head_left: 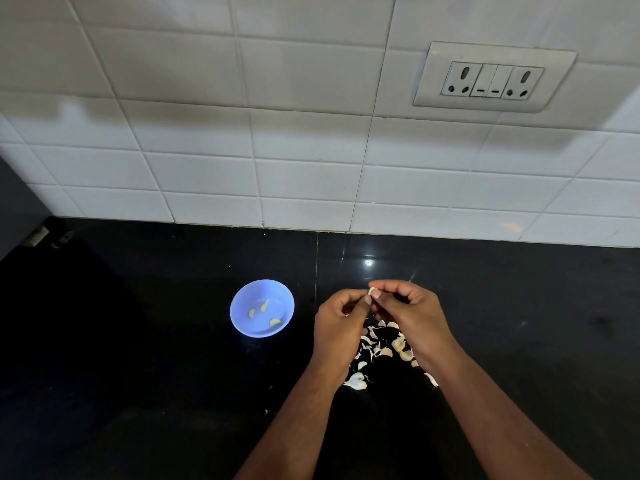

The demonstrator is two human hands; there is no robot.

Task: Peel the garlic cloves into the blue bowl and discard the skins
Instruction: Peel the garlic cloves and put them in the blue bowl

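Observation:
A small blue bowl (262, 308) sits on the black counter and holds three peeled yellowish cloves (265, 305). To its right, my left hand (341, 327) and my right hand (412, 311) meet above the counter. Both pinch one pale garlic clove (372, 291) between their fingertips; most of it is hidden by the fingers. Below the hands lies a scatter of white skins and unpeeled cloves (384, 351), with a larger clove (356, 381) nearest me.
The glossy black counter (156, 341) runs back to a white tiled wall (304, 168). A socket and switch plate (493, 77) is mounted high on the right. A dark cabinet side (17, 202) stands at the far left.

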